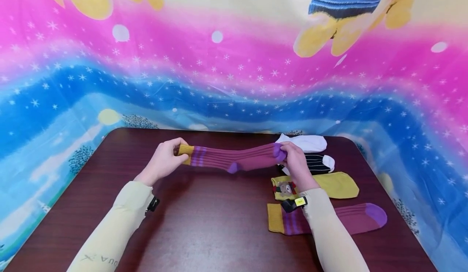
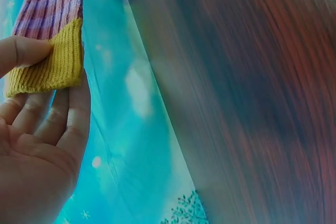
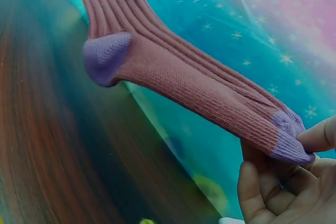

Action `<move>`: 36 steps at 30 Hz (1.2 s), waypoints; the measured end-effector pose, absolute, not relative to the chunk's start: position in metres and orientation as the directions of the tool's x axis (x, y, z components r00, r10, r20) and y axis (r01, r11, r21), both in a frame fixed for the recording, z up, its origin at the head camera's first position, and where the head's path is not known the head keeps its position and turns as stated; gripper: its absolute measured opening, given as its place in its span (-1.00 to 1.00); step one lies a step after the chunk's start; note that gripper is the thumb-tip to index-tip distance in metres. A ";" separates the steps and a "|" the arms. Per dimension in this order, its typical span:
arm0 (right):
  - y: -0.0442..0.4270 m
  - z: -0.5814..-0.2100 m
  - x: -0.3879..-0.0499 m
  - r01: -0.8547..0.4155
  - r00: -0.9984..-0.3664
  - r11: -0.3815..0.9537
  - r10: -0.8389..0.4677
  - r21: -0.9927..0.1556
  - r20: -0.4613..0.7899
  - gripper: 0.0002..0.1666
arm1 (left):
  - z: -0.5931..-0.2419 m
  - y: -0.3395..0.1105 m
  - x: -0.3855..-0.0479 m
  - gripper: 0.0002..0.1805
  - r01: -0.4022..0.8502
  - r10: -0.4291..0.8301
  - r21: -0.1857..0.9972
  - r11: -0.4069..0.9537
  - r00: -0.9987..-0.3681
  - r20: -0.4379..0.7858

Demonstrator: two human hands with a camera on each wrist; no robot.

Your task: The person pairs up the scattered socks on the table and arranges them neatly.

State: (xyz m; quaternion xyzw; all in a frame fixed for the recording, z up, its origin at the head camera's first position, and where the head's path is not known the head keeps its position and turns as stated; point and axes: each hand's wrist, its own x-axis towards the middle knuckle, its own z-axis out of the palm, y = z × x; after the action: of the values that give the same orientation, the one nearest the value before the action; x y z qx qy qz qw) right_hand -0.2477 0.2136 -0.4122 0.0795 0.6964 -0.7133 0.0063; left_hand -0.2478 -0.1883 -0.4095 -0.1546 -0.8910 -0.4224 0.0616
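Note:
A maroon ribbed sock (image 1: 234, 156) with a mustard cuff and purple heel and toe is stretched level above the table, held at both ends. My left hand (image 1: 166, 158) pinches the mustard cuff between thumb and fingers; the left wrist view shows the thumb on top of the cuff (image 2: 58, 64). At the other end my right hand (image 1: 295, 160) pinches the purple toe (image 3: 289, 140). The purple heel (image 3: 107, 59) hangs down along the lower side. A matching maroon sock (image 1: 351, 217) lies flat on the table, partly hidden under the right forearm.
On the right side of the dark wood table (image 1: 204, 223) lie a white sock (image 1: 307, 143), a black striped sock (image 1: 316, 163) and a yellow sock (image 1: 336, 185) with an animal face, in a column. A printed cloth (image 1: 219, 81) hangs behind the table.

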 end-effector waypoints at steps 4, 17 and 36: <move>0.222 -0.409 -0.243 0.096 -0.987 -0.062 0.126 -0.993 -0.103 -0.71 | -0.410 -0.180 -0.245 -0.84 0.342 0.248 0.749 0.567 -0.938 0.241; 0.252 -0.404 -0.229 -0.030 -0.988 -0.027 0.155 -0.999 0.025 -0.70 | -0.407 -0.154 -0.237 -0.81 0.400 0.304 0.736 0.546 -0.913 0.271; 0.295 -0.392 -0.202 -0.109 -0.965 -0.078 0.248 -0.991 0.087 -0.78 | -0.407 -0.121 -0.228 -0.77 0.451 0.400 0.724 0.522 -0.879 0.259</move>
State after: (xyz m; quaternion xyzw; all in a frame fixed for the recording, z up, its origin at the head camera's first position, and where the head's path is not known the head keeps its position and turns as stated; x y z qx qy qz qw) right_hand -0.2019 0.2949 -0.3921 0.0520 0.6679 -0.7323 -0.1221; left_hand -0.2284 -0.1207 -0.4070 -0.2438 -0.8720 -0.4235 0.0302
